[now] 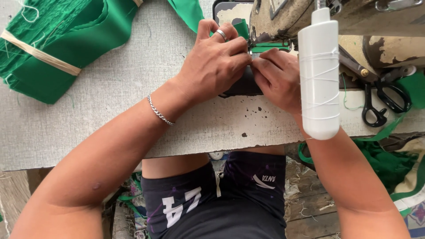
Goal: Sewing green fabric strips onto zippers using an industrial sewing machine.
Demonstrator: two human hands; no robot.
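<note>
Head view: both hands (pixel 248 66) knuckles-up, fingertips pinching green fabric strip (pixel 265 47).

- Green cloth strip (pixel 264 46) at the needle
- Green bundle (pixel 57 40), tied with a beige band (pixel 40 54)
- White thread cone (pixel 318 75)
- Black scissors (pixel 383 99)
- Silver bracelet (pixel 159 113)
- Chipped white table (pixel 110 88)
- Black shorts (pixel 221 199), white print

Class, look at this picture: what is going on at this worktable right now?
A person sits at a sewing machine, both hands pressed together at its foot. The left hand and right hand pinch a narrow green strip there. A bundle of green fabric tied with a pale band lies at the table's far left, black scissors lie to the right, and a white thread cone stands in front of the camera.
</note>
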